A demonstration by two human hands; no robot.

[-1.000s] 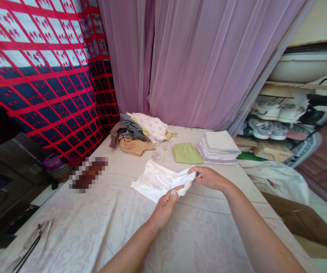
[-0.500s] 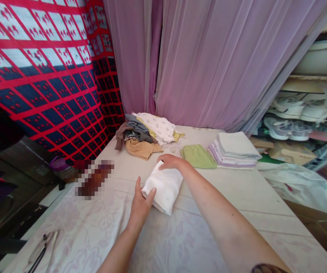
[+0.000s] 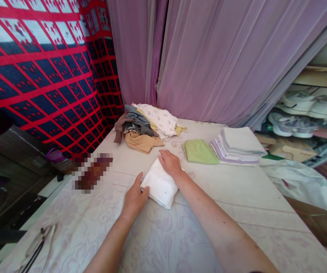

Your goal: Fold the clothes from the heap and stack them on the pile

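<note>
Fingers of the left hand (image 3: 135, 195) are spread wide at the left edge of the white cloth (image 3: 161, 185); its far end is touched by the open right hand (image 3: 170, 162). Loose before, it is now folded on the flowery sheet (image 3: 157, 242).

This looks like a home, probably a bedroom: a flower-patterned sheet (image 3: 231, 197) covers a broad flat surface, lilac curtains (image 3: 209, 57) hang at the far side, a red-and-navy patterned cloth (image 3: 49, 72) hangs left, and shoes (image 3: 293, 125) sit on shelving at right.
</note>
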